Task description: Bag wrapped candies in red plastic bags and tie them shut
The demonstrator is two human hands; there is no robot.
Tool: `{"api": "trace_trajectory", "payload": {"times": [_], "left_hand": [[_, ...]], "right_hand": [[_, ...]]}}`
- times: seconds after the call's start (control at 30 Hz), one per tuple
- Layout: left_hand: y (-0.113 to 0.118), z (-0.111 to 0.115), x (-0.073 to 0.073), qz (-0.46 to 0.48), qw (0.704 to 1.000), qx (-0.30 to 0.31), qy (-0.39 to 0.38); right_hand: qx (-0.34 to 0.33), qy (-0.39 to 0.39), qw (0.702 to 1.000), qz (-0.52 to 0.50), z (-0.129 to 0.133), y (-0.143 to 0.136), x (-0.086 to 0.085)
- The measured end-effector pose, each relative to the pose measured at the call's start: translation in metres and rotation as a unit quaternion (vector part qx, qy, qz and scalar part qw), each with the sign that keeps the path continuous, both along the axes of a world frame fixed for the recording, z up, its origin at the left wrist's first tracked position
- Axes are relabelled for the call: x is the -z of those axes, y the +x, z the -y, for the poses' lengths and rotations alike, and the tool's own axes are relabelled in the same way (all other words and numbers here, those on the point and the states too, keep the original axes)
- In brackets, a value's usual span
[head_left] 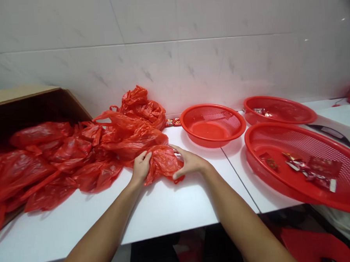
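A crumpled red plastic bag (164,161) lies on the white table between my hands. My left hand (142,166) is closed on its left side, thumb on top. Against its right side is my right hand (188,161), with thumb and fingers spread apart around the edge. Just behind and to the left, more red plastic bags (128,137) are heaped on the table, reaching into an open cardboard box (29,91). What the bag between my hands contains cannot be made out.
A red basket (213,137) stands right of the bags, with small red packets (173,122) beside it. Farther right, a large red basket (279,184) and another red basket (280,120) hold wrapped packets. A tiled wall (212,66) rises behind the table (173,213).
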State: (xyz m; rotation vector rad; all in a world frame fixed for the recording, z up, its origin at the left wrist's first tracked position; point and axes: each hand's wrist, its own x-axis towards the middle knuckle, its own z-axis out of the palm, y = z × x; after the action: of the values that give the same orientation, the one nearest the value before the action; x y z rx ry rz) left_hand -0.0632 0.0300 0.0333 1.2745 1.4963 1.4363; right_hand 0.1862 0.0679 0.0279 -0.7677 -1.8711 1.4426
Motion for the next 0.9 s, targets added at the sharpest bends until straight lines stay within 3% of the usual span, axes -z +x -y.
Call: {"api": "trace_trajectory", "payload": {"times": [0.07, 0.13, 0.37, 0.53, 0.63, 0.7, 0.77, 0.9], "left_hand": [[-0.001, 0.002, 0.0, 0.037, 0.999, 0.014, -0.016], [-0.002, 0.004, -0.001, 0.07, 0.996, 0.028, -0.038], [0.01, 0.019, -0.01, 0.14, 0.983, 0.079, -0.09], [0.004, 0.021, -0.02, 0.177, 0.978, 0.096, -0.05], [0.004, 0.026, -0.022, 0.213, 0.964, 0.154, 0.03], [0.012, 0.032, -0.019, 0.187, 0.957, 0.199, 0.094], [0.025, 0.039, -0.015, 0.122, 0.96, 0.229, 0.109], [0.048, 0.048, -0.006, 0.023, 0.977, 0.21, 0.031]], "right_hand": [[0.016, 0.081, 0.995, 0.054, 0.008, -0.001, -0.005], [0.087, 0.132, 0.985, 0.068, 0.011, -0.004, -0.005], [0.308, 0.153, 0.939, -0.03, -0.006, 0.006, -0.001], [0.472, 0.152, 0.867, -0.049, 0.002, 0.003, -0.003], [0.539, 0.164, 0.824, -0.051, 0.014, -0.006, -0.005], [0.547, 0.174, 0.817, -0.053, 0.02, -0.01, -0.007], [0.51, 0.187, 0.838, -0.057, 0.023, -0.014, -0.009], [0.273, 0.236, 0.932, -0.024, 0.028, -0.019, -0.011]]}}
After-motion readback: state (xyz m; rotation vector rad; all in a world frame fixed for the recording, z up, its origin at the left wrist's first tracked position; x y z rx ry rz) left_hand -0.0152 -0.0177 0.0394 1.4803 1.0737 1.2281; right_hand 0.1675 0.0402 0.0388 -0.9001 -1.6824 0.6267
